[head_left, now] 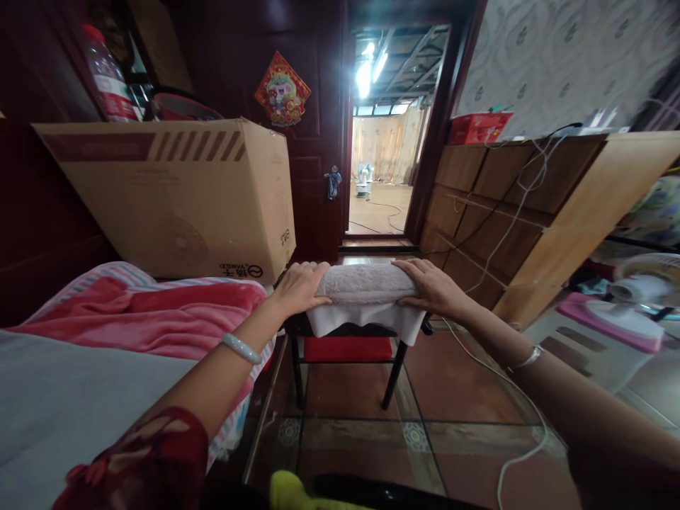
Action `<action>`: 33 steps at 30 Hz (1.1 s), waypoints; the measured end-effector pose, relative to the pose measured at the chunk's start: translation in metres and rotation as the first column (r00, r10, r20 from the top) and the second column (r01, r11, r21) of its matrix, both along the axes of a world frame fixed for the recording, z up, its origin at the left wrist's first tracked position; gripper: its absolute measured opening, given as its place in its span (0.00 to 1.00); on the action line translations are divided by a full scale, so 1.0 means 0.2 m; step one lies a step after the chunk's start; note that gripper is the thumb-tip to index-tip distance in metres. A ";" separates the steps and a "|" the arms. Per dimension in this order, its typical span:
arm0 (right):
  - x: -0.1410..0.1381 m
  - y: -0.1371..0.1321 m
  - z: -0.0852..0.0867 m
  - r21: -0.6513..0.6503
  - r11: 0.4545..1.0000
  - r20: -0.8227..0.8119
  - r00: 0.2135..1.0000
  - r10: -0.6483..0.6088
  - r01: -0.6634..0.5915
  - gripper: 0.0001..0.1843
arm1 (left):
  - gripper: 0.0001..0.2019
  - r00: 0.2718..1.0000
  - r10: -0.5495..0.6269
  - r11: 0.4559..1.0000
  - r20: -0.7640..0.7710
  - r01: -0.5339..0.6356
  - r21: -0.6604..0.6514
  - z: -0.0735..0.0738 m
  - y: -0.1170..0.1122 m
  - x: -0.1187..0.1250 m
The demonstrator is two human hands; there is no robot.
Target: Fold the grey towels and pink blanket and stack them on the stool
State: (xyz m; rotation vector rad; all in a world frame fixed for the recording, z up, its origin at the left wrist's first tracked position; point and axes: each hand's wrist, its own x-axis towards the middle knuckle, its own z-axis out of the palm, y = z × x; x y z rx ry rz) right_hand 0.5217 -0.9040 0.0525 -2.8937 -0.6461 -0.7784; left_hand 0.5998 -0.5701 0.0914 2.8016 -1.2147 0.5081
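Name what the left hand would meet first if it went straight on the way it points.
The left hand would first meet the thick grey plush cloth, whose left end it grips; beyond, the right hand looks roughly in line, though depth is unclear.

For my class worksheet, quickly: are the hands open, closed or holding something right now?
Left hand: closed, holding the left end of the grey cloth.
Right hand: closed, holding the right end of the same cloth.

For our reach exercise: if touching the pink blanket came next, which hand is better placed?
Probably the left hand: it holds the end of the grey plush cloth nearer the pink blanket, while the right hand holds the far end.
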 end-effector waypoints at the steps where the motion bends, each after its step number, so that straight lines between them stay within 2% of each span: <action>1: 0.00 0.00 0.00 -0.005 1.000 0.006 1.000 -0.002 0.002 0.46 | 0.32 1.000 -0.002 1.000 -0.010 0.002 -0.006 0.00 0.00 0.00; 6: 0.00 0.00 -0.01 -0.022 1.000 0.032 0.999 -0.016 0.016 0.50 | 0.43 0.997 -0.052 0.996 -0.063 0.047 -0.077 0.00 0.05 -0.03; 8: -0.01 0.00 -0.01 -0.028 0.999 0.042 0.999 -0.020 0.022 0.51 | 0.48 0.997 -0.047 0.993 -0.068 0.039 -0.115 -0.03 0.11 -0.04; 11: -0.03 0.02 -0.01 -0.047 0.998 0.064 0.997 -0.045 0.048 0.52 | 0.50 0.996 -0.034 0.987 -0.080 0.021 -0.161 -0.10 0.27 -0.09; 14: -0.04 0.04 -0.02 -0.070 0.995 0.094 0.993 -0.066 0.073 0.51 | 0.48 0.993 0.028 0.985 -0.117 -0.048 -0.168 -0.20 0.49 -0.19; 18: -0.04 0.05 -0.05 -0.069 0.995 0.105 0.992 -0.070 0.077 0.49 | 0.38 0.961 0.180 0.955 -0.212 -0.222 -0.195 -0.32 0.89 -0.40; 22: -0.02 0.05 -0.05 -0.056 0.992 0.116 0.988 -0.103 0.110 0.51 | 0.29 0.911 0.316 0.890 -0.265 -0.381 -0.250 -0.44 1.32 -0.66; 25: -0.01 0.12 -0.03 -0.103 0.990 0.184 0.980 -0.078 0.098 0.54 | 0.32 0.848 0.439 0.822 -0.297 -0.513 -0.247 -0.55 1.61 -0.84; 30: 0.04 0.35 0.03 -0.167 0.986 0.162 0.987 0.011 0.017 0.54 | 0.28 0.797 0.552 0.716 -0.246 -0.604 -0.350 -0.73 1.94 -1.07; 33: 0.08 0.42 0.05 -0.187 0.982 0.118 0.993 0.005 0.017 0.48 | 0.32 0.742 0.633 0.648 -0.220 -0.664 -0.374 -0.81 2.07 -1.16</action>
